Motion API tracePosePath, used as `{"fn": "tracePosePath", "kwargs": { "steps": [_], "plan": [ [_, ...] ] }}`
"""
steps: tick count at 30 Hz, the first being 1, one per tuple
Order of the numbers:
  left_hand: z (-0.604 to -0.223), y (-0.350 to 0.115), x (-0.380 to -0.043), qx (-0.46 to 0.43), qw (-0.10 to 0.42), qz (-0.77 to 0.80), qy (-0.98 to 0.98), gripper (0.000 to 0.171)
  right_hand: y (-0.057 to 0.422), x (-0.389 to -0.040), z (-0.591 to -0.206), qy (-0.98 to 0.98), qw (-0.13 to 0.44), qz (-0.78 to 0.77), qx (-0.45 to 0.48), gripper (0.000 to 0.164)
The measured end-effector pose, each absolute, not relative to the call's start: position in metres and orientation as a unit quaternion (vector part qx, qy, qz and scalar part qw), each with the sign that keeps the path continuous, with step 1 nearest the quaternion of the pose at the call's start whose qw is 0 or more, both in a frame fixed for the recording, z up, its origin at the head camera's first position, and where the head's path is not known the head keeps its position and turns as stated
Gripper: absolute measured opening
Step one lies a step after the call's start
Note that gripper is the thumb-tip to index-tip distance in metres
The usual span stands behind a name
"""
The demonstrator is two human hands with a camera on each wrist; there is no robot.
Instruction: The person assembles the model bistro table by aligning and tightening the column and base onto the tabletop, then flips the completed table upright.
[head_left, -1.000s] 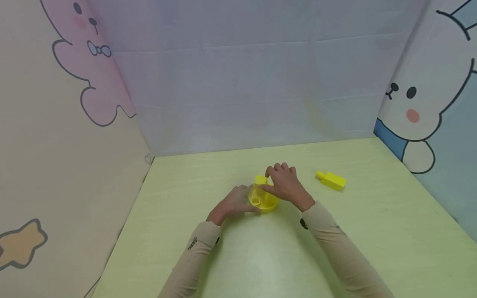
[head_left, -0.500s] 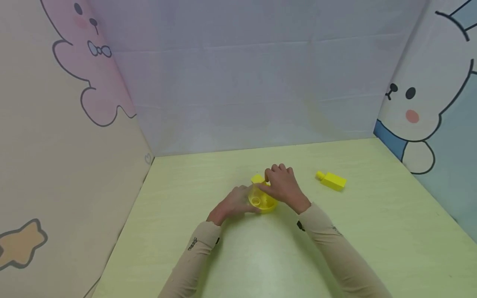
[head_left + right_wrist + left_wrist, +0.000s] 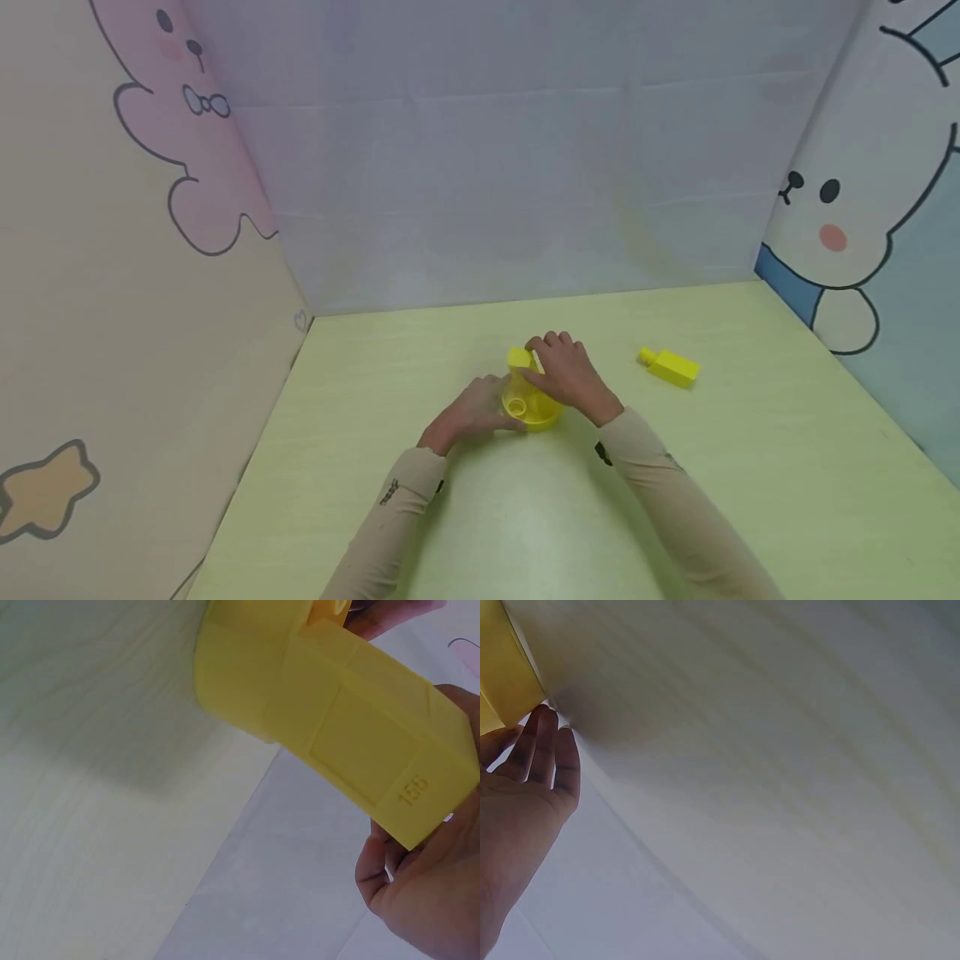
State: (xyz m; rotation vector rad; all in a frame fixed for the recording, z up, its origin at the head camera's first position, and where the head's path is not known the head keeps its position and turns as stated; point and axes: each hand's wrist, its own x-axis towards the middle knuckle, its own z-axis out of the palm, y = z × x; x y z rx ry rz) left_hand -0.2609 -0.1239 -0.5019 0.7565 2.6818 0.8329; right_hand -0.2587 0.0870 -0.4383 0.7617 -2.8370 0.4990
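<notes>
A round yellow holder [image 3: 542, 423] with a ring-shaped opening stands on the table in the head view. My left hand [image 3: 480, 407] grips its left side, thumb at the front and fingers behind; the left wrist view shows the fingertips against the yellow wall [image 3: 506, 667]. My right hand [image 3: 566, 371] holds the upper part of a yellow square-bodied toy bottle [image 3: 367, 742] marked 156. In the right wrist view the bottle's lower end meets the holder [image 3: 244, 667], and its neck is hidden. Both sit close together between the hands.
A second yellow toy bottle [image 3: 672, 367] lies on its side to the right of the hands on the pale table [image 3: 360, 367]. A white sheet [image 3: 510, 192] hangs behind the table, with cartoon-printed panels on both sides.
My right hand has shifted slightly left with the bottle, whose top leaned left and then came more upright. My left hand keeps its grip on the holder.
</notes>
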Motion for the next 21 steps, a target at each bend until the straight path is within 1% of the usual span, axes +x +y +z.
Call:
{"fn": "tracePosePath", "kwargs": {
  "steps": [4,8,11,17,21],
  "plan": [
    [-0.5017,-0.1232,-0.2608,0.258,0.118,0.281,0.917,0.080,0.0846,-0.2595,-0.4376,-0.957,0.094,0.165,0.220,0.044],
    [-0.5014,-0.1228,-0.2608,0.259,0.120,0.281,0.916,0.079,0.0832,-0.2590,-0.4347,-0.959,0.086,0.170,0.211,0.040],
    [-0.5009,-0.1226,-0.2608,0.257,0.121,0.282,0.916,0.077,0.0821,-0.2588,-0.4355,-0.960,0.094,0.164,0.206,0.038],
    [-0.5002,-0.1228,-0.2610,0.262,0.117,0.282,0.916,0.074,0.0803,-0.2598,-0.4416,-0.962,0.127,0.169,0.172,0.049],
    [-0.4993,-0.1233,-0.2608,0.268,0.115,0.285,0.913,0.071,0.0814,-0.2621,-0.4422,-0.955,0.114,0.192,0.193,0.048]
  ]
}}
